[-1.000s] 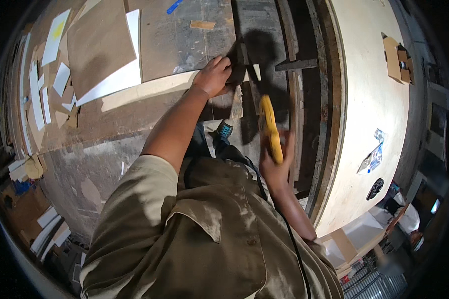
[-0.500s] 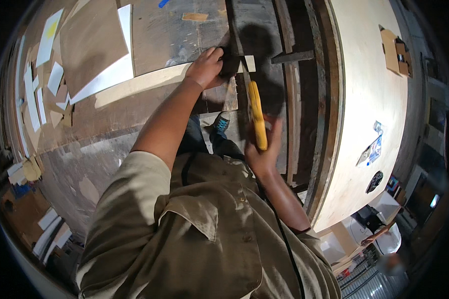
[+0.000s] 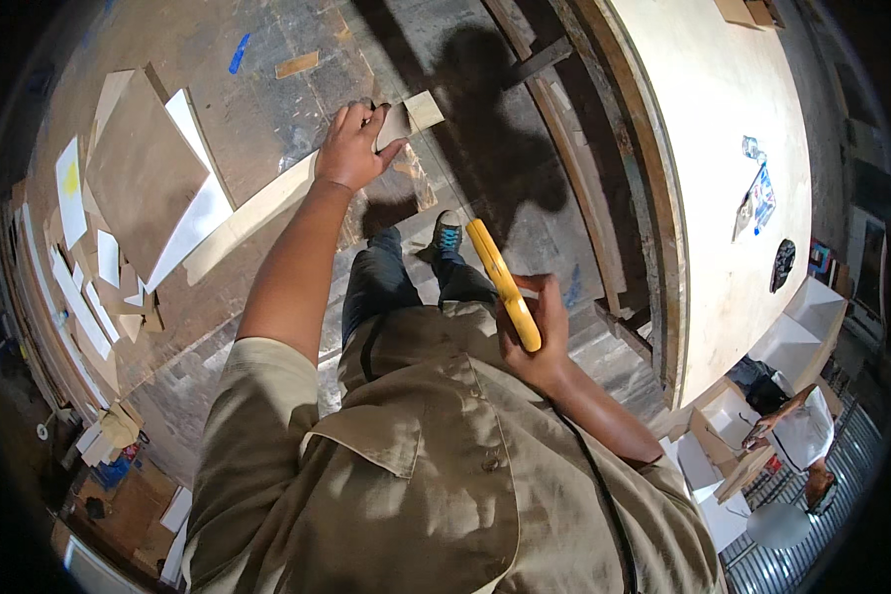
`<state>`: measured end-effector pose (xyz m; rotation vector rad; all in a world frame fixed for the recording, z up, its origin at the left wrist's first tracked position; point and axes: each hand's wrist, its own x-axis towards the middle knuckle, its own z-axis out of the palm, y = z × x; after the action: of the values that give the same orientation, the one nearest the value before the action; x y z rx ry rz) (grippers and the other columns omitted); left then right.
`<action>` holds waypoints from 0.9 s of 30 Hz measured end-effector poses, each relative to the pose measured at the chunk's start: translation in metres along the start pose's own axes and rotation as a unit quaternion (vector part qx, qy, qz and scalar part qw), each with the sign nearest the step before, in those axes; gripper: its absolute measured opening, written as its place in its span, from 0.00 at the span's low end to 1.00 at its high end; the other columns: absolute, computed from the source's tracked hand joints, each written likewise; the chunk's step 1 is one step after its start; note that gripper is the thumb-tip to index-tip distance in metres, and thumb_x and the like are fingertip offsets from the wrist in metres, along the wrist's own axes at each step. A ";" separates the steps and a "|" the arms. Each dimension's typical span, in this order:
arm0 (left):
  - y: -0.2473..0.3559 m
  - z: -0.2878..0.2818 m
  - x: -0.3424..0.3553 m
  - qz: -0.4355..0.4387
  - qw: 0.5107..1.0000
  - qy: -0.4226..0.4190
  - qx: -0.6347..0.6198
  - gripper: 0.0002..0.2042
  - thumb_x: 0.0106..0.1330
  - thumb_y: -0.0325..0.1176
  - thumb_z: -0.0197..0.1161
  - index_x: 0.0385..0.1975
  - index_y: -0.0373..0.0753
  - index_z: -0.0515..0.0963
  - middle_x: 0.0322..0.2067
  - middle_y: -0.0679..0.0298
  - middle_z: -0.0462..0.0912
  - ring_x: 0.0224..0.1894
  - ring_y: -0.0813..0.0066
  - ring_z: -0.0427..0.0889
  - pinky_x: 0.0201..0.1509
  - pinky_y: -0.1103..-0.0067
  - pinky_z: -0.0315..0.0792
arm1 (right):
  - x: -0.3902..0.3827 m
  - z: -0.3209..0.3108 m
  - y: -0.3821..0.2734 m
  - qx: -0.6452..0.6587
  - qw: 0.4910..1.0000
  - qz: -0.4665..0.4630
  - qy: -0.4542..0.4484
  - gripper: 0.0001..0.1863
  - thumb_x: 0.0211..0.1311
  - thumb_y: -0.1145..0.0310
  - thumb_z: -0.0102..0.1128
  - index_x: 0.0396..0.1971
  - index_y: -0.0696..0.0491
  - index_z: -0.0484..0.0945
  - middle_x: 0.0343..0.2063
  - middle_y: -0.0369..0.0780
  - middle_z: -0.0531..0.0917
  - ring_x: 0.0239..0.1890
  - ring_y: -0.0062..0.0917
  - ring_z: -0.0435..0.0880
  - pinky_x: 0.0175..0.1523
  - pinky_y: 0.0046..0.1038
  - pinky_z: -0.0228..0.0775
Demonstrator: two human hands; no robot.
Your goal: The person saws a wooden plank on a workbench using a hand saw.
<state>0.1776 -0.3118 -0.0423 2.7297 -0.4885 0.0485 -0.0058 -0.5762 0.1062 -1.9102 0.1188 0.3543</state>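
Note:
A long pale wooden strip [image 3: 279,208] lies across the worn workbench, its squared end reaching past the bench edge. My left hand [image 3: 351,148] spans the strip near that end, fingers over its far side and thumb stretched along the near side. Lower and to the right, my right hand [image 3: 543,337] grips the yellow handle of a hand saw [image 3: 505,285]. The saw's blade shows nearly edge-on as a thin line running up toward the strip's end; whether it touches the wood I cannot tell.
Brown and white board offcuts [image 3: 144,188] cover the bench's left side. A pale panel [image 3: 723,129] on a wooden frame [image 3: 653,198] stands to the right, bearing small packets [image 3: 757,203] and a black item [image 3: 783,264]. Another person [image 3: 802,426] is at lower right, beside white boxes.
The saw and my right hand have drawn back toward my body. My left hand's thumb has spread, and its hold has loosened somewhat. The whole view has turned.

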 end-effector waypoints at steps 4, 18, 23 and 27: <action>0.002 0.003 0.006 0.025 1.000 0.006 0.006 0.27 0.61 0.49 0.69 0.53 0.36 0.78 0.42 0.57 0.74 0.50 0.57 0.73 0.56 0.69 0.73 | 0.059 0.021 0.002 -0.012 1.000 -0.002 0.013 0.25 0.55 0.80 0.60 0.52 0.55 0.63 0.30 0.45 0.83 0.32 0.35 0.87 0.39 0.29 0.75; -0.005 0.009 0.007 0.009 0.997 0.069 0.017 0.26 0.60 0.49 0.69 0.51 0.35 0.78 0.42 0.57 0.74 0.49 0.56 0.73 0.55 0.67 0.72 | 0.008 0.013 -0.002 0.041 0.997 -0.019 0.063 0.21 0.60 0.83 0.59 0.51 0.58 0.63 0.27 0.39 0.78 0.26 0.18 0.78 0.33 0.20 0.68; -0.008 0.009 0.005 0.030 0.999 0.032 0.007 0.28 0.60 0.51 0.69 0.53 0.37 0.79 0.41 0.58 0.75 0.49 0.57 0.74 0.56 0.69 0.72 | 0.009 -0.007 -0.022 0.109 0.993 0.006 0.037 0.20 0.63 0.82 0.58 0.51 0.57 0.63 0.28 0.36 0.76 0.23 0.11 0.74 0.28 0.15 0.62; -0.016 0.012 -0.004 -0.001 0.999 0.019 0.038 0.28 0.60 0.53 0.68 0.55 0.39 0.79 0.45 0.60 0.76 0.51 0.59 0.74 0.58 0.68 0.71 | 0.005 -0.002 -0.013 0.028 0.997 -0.060 0.034 0.22 0.60 0.84 0.55 0.53 0.58 0.63 0.29 0.36 0.76 0.26 0.14 0.74 0.31 0.19 0.65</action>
<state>0.1790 -0.3004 -0.0595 2.7983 -0.4824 0.1218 0.0028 -0.5731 0.1173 -1.8639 0.0582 0.2030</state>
